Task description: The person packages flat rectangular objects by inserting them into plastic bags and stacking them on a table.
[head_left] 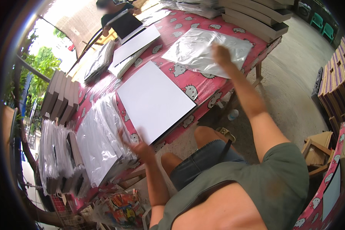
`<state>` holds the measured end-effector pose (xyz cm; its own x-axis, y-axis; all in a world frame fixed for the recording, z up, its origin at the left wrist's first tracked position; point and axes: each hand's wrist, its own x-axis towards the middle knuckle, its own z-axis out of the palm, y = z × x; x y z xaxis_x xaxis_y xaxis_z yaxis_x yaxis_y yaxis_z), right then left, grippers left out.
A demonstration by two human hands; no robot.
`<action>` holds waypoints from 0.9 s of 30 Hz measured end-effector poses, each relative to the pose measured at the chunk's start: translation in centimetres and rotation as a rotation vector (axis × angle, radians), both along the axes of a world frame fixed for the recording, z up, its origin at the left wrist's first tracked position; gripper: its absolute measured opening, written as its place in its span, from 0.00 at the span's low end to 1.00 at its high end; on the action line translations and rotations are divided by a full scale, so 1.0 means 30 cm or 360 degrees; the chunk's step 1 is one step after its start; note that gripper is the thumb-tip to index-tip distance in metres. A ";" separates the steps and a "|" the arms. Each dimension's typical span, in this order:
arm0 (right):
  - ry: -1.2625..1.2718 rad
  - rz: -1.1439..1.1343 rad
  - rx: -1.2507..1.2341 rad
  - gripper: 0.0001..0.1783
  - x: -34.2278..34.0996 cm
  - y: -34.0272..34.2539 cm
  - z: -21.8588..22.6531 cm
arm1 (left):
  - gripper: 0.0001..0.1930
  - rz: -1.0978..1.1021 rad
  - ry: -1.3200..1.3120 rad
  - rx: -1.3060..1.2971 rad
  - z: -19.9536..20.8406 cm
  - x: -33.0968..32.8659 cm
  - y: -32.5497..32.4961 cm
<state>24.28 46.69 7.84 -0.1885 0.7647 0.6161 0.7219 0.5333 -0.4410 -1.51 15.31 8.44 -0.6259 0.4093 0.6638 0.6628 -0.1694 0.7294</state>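
A white rectangular board (156,100) with a dark lower edge lies flat on the pink table cover in front of me. By its near left corner, my left hand (143,151) has its fingers spread, somewhat blurred and with nothing in them. It is close to a stack of clear plastic sleeves (97,142). My right arm reaches out to the far right, where my right hand (221,56) is over a flat pile of clear plastic sleeves (191,48). Motion smears those fingers, so whether they grip the plastic is unclear.
Across the table a person (113,13) handles a dark panel (126,26). Stacked boxes (253,19) stand at the far right corner, grey frames (59,96) at the left edge. Wrapped packs (57,157) hang over the near left. A plastic bottle (233,114) is on the floor.
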 end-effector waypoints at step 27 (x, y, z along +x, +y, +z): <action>0.0857 0.1378 -0.0854 0.07 -0.362 -0.747 0.276 | 0.12 -0.0701 -0.1387 0.0514 0.284 0.079 -0.095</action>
